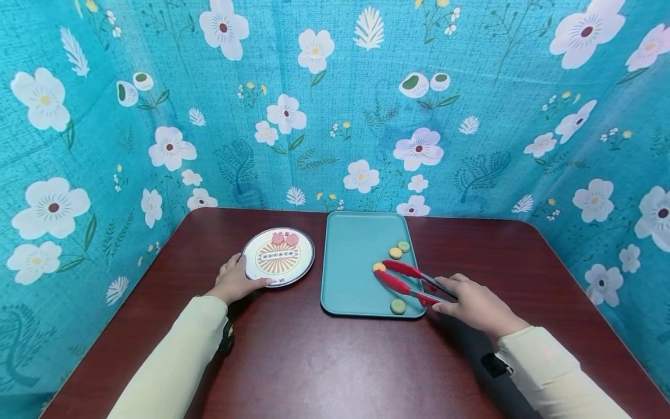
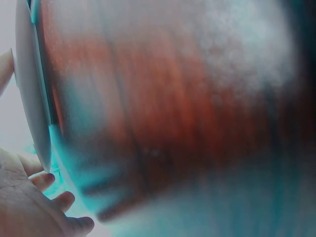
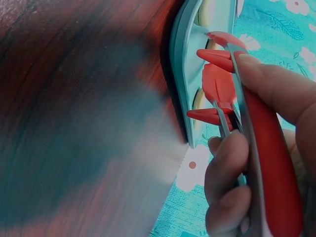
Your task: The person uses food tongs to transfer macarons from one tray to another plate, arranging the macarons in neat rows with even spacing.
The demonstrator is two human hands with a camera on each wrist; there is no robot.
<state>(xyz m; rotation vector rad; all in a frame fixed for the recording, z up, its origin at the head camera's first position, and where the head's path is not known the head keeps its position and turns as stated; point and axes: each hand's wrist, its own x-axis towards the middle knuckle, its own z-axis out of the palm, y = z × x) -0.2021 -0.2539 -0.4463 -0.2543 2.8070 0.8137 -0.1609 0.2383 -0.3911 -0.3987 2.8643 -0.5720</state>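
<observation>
My left hand (image 1: pixel 234 280) grips the near-left rim of a round white plate (image 1: pixel 253 256), thumb on the rim and fingers at its edge. Two pink macarons (image 1: pixel 285 239) lie at the plate's far side. My right hand (image 1: pixel 478 304) holds red-tipped tongs (image 1: pixel 396 283) by the handles. The tongs' parted tips are at a yellow macaron (image 1: pixel 378 267) on the blue-green tray (image 1: pixel 350 250); whether they squeeze it I cannot tell. In the right wrist view, thumb and fingers wrap the tongs' red handle (image 3: pixel 276 163).
On the tray's right side lie another yellow macaron (image 1: pixel 395 253), a green macaron (image 1: pixel 403 246) behind it and a second green macaron (image 1: pixel 398 306) near the front edge. The dark wooden table (image 1: pixel 335 366) meets a floral blue cloth (image 1: pixel 324 116) at the back and sides.
</observation>
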